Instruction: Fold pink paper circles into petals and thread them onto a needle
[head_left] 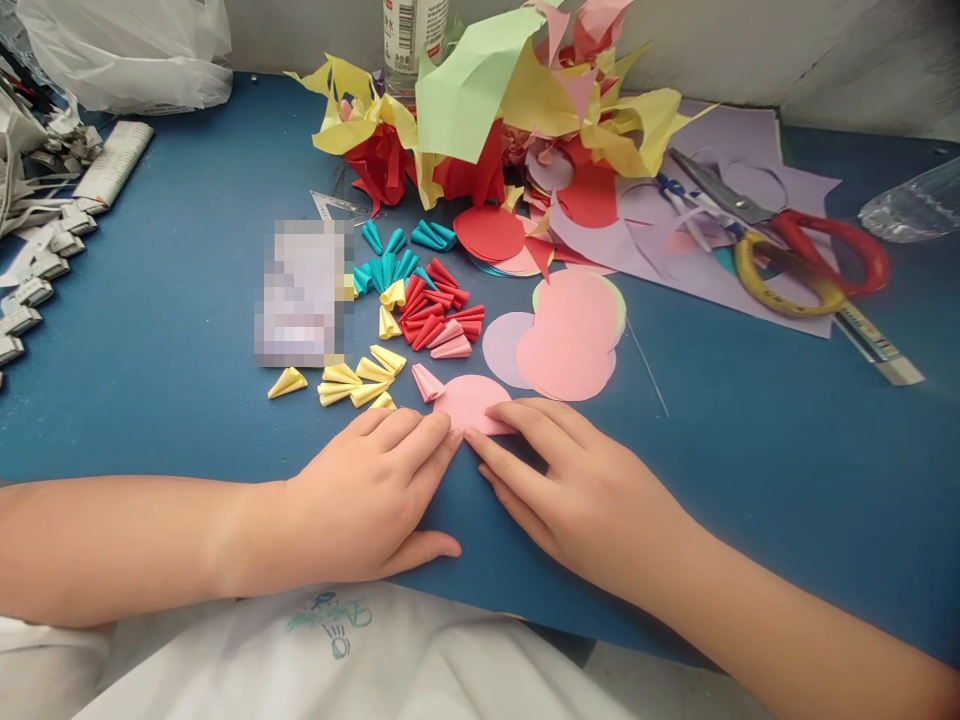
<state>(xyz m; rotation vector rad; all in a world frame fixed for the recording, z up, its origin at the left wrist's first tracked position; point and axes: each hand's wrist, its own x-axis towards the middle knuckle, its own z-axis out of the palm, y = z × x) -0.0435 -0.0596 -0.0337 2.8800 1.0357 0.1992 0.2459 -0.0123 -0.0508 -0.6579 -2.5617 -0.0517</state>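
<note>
A pink paper piece (471,402) lies flat on the blue table, rounded at the far side and straight along the near edge, apparently folded over. My left hand (382,490) rests its outstretched fingertips on the left of that straight edge, thumb spread away on the table. From the right, my right hand (581,485) touches the same piece with its fingers extended, one on top and one at the edge. Just beyond sits a small folded pink cone (427,382). Yellow cones (356,380), red cones (435,310) and teal cones (386,268) are grouped behind my left hand.
Pink paper circles (574,335) overlap others behind my right hand. Red-handled scissors (832,245) and a utility knife (877,345) lie right. Crumpled paper scraps (480,100) and a bottle (412,40) stand at the back. White folded pieces (34,290) line the left.
</note>
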